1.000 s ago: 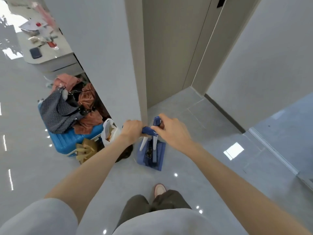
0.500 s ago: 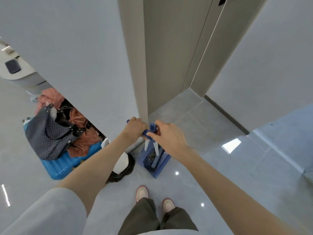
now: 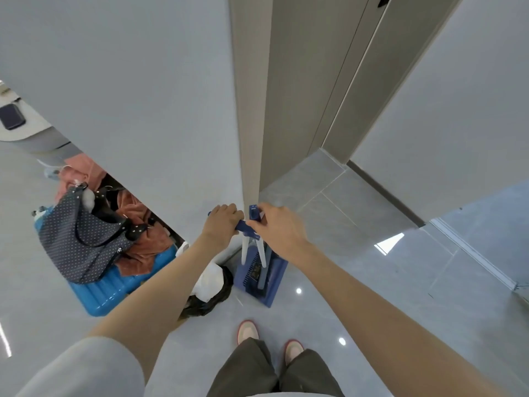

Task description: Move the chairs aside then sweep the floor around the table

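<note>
A: What is seen largest?

B: A grey wall (image 3: 137, 90) is seen ahead, ending at a corner post, with a tiled floor (image 3: 372, 282) spread below it. A blue suitcase (image 3: 97, 293) is laid on the floor against the wall on the left, and a dotted dark bag (image 3: 77, 239) and rust-coloured cloth (image 3: 143, 224) are piled on top of it.

A: And the sweeping things?

B: A blue dustpan (image 3: 269, 285) is stood on the floor just beside the corner post, in front of two shoes (image 3: 247, 331). Pale shafts are seen rising out of it to blue handles (image 3: 248, 223) at the top. A black bag with white paper (image 3: 210, 285) is set just left of the dustpan.

A: How are the handles held?

B: One handle is gripped by the left hand (image 3: 221, 224), its fingers curled shut around it. The other is held by the right hand (image 3: 279, 227), with the fingers closed on the blue grip.

A: Anything smaller?

B: A dark phone (image 3: 11, 120) is seen on a desk (image 3: 37, 133) at the far left edge.
</note>
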`<act>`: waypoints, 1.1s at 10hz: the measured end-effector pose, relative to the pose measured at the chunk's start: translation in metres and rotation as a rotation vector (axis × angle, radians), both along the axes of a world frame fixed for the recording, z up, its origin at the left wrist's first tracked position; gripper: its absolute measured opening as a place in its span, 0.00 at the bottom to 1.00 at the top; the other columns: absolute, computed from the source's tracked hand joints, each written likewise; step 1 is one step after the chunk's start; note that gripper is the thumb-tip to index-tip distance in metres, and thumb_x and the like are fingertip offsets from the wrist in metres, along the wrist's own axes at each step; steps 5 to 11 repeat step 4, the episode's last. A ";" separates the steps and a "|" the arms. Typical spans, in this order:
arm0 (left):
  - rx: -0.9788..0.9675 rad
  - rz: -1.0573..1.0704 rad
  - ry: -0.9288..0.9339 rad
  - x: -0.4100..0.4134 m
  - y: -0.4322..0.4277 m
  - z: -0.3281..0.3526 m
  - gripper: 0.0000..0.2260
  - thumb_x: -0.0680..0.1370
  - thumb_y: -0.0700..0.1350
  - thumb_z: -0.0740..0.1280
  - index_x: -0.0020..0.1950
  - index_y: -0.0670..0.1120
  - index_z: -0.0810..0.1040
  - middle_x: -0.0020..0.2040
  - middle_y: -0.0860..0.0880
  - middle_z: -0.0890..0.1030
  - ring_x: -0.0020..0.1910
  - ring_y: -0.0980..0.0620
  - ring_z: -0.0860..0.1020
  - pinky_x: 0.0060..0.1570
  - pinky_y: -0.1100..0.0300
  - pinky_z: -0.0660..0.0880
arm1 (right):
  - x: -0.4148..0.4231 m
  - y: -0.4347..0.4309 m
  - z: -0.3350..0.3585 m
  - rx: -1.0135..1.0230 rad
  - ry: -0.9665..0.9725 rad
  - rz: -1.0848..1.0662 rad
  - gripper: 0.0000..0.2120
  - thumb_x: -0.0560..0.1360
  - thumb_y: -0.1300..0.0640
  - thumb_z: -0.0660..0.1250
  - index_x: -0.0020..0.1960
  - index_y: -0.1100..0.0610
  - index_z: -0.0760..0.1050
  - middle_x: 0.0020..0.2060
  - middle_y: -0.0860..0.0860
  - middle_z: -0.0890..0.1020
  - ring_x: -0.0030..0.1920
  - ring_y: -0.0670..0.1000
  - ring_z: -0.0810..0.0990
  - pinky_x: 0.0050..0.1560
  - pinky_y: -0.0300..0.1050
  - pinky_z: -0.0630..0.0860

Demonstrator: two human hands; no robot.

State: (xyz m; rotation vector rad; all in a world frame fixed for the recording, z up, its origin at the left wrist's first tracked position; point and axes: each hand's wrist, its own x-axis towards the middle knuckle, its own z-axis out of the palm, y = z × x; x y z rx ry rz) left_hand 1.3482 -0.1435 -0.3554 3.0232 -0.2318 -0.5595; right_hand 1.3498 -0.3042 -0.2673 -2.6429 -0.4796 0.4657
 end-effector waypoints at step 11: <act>-0.286 0.385 -0.083 -0.031 0.041 0.044 0.21 0.78 0.31 0.58 0.68 0.47 0.71 0.64 0.44 0.72 0.61 0.44 0.72 0.57 0.53 0.73 | -0.002 0.025 -0.008 0.073 0.227 0.052 0.15 0.80 0.51 0.58 0.63 0.57 0.68 0.46 0.57 0.81 0.47 0.59 0.80 0.45 0.47 0.73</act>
